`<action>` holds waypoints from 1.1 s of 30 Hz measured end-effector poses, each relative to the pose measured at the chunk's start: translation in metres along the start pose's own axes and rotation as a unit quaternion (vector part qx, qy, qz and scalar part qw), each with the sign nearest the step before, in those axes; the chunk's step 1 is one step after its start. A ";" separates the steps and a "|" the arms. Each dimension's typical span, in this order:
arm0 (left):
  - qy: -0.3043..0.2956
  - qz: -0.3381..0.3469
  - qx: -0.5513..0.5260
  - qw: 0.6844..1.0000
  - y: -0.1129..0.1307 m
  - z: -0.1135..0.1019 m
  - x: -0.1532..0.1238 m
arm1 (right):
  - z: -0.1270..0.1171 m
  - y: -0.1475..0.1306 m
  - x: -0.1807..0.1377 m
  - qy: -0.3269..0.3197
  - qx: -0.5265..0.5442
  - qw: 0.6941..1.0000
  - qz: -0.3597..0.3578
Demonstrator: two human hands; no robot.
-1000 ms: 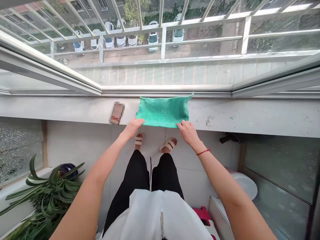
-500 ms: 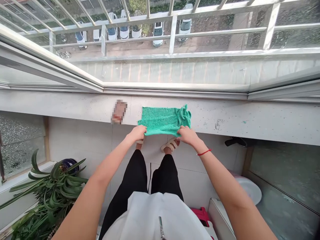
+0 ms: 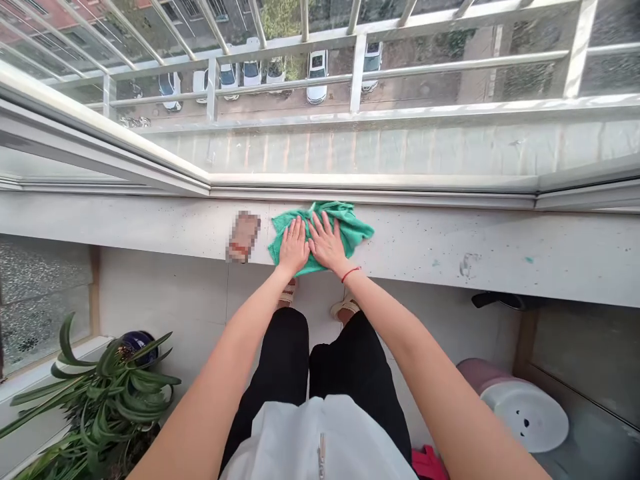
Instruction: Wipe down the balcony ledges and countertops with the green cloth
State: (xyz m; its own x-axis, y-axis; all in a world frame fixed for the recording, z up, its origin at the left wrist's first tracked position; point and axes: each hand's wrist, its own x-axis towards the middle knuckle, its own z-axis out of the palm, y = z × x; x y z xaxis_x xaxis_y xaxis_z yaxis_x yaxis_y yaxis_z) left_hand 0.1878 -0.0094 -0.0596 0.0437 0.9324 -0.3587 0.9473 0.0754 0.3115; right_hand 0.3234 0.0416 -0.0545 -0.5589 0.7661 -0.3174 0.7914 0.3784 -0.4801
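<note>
A green cloth [image 3: 357,230] lies bunched and creased on the white window sill [image 3: 415,243]. My left hand [image 3: 294,247] presses flat on its left part, fingers stretched toward the window. Beside it, thumbs nearly touching, my right hand [image 3: 327,243] rests palm down on the middle of the cloth with its fingers spread. Neither hand grips the fabric. Just left of the cloth on the sill is a blurred-out brownish object [image 3: 243,237] whose kind I cannot make out.
Behind the sill runs the window frame [image 3: 370,185], with metal railings [image 3: 357,73] outside. A leafy potted plant [image 3: 110,380] stands at the lower left. At the lower right are a white stool-like top [image 3: 527,413] and a red item [image 3: 429,463]. Dark specks and smudges mark the sill.
Both hands let go of the cloth's near corners and moved inward onto it, now flat. The cloth went from spread out to bunched up. The view shifted slightly.
</note>
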 end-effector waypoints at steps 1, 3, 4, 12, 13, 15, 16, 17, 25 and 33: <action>0.026 -0.043 -0.004 0.999 -0.006 -0.004 0.003 | -0.005 -0.001 0.016 -0.018 0.007 0.999 -0.050; 0.069 -0.128 -0.013 0.989 -0.011 -0.008 0.006 | -0.011 -0.003 0.043 -0.048 0.017 0.992 -0.118; 0.083 -0.158 -0.016 0.984 -0.009 -0.008 0.007 | -0.014 -0.003 0.053 -0.055 0.021 0.989 -0.138; 0.075 -0.170 -0.014 0.982 0.079 0.013 0.030 | -0.043 0.078 0.026 -0.083 0.043 0.976 -0.197; 0.066 -0.157 -0.012 0.985 0.104 0.019 0.035 | -0.051 0.101 0.012 -0.083 0.040 0.978 -0.186; 0.046 -0.121 -0.014 0.992 0.162 0.035 0.047 | -0.070 0.156 -0.021 -0.084 0.023 0.984 -0.154; 0.034 -0.098 -0.019 0.994 0.195 0.044 0.054 | -0.080 0.186 -0.042 -0.084 0.010 0.988 -0.129; 0.022 -0.073 -0.025 0.997 0.229 0.054 0.060 | -0.091 0.218 -0.064 -0.081 -0.003 0.992 -0.099; -0.056 0.236 -0.043 0.969 0.413 0.103 0.089 | -0.109 0.366 -0.237 0.158 -0.044 0.955 0.248; -0.066 0.054 -0.001 0.996 0.202 0.050 0.031 | -0.040 0.140 -0.113 0.125 0.032 0.948 0.290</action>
State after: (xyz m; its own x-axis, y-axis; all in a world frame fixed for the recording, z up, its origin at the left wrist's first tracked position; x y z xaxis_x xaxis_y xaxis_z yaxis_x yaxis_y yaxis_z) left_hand 0.3963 0.0168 -0.0515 0.1869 0.8809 -0.4348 0.9339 -0.0221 0.3568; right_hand 0.5071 0.0283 -0.0533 0.0477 0.9377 -0.3441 0.9264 -0.1703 -0.3358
